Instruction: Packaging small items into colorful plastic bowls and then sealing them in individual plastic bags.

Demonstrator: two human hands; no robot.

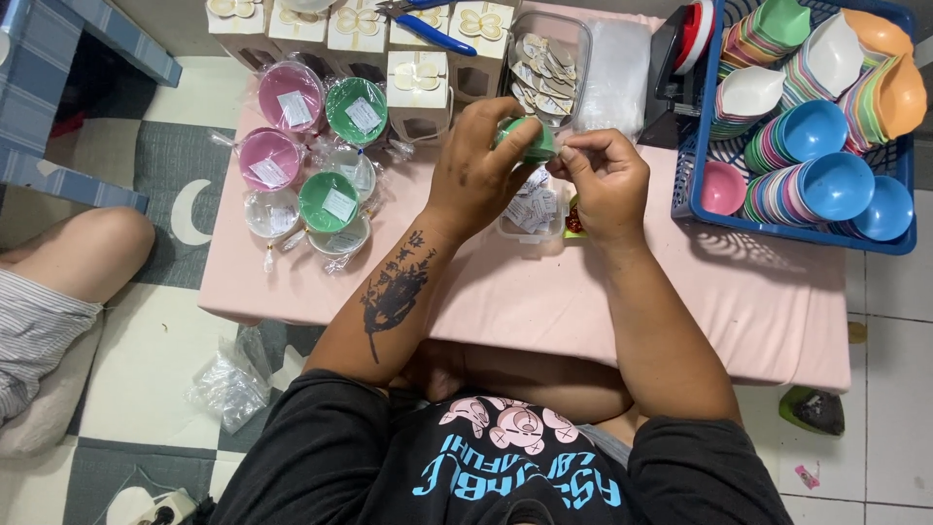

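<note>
A low pink tabletop [544,301] stood on a checkered floor mat [165,360], seen from above. Near the centre, the left hand [478,175] had its fingers closed around a small green bowl [534,142], holding it above the tabletop. The right hand [604,180], touching the bowl at its 3 o'clock side, had its fingers pinched together on something too small to make out. Just under both hands lay a clear tub of small white labels [530,209]. At 10 o'clock from the hands sat wrapped pink and green bowls [311,156] with labels on top, and white gift boxes [418,83] lay at 11 o'clock. At 2 o'clock a blue basket [695,209] held stacked coloured bowls. Another person's bare knee [92,253] showed at 9 o'clock.
</note>
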